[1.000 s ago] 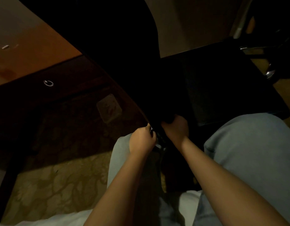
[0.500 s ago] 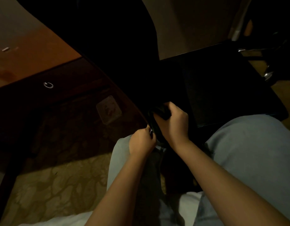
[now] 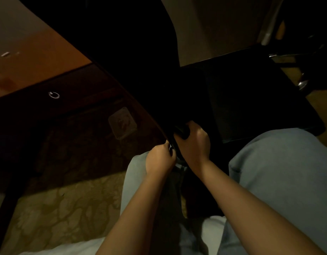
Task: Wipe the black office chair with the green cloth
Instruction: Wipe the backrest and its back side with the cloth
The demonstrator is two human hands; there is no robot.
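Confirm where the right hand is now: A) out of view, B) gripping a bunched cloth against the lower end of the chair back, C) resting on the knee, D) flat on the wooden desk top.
B: the right hand curls round a dark bunched cloth held against the lower end of the chair back, close beside the left hand.

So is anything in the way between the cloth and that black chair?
Nothing visible is. The right hand grips the bunched cloth, too dark to show its colour, right against the lower edge of the black office chair backrest. The left hand curls at that same edge beside it.
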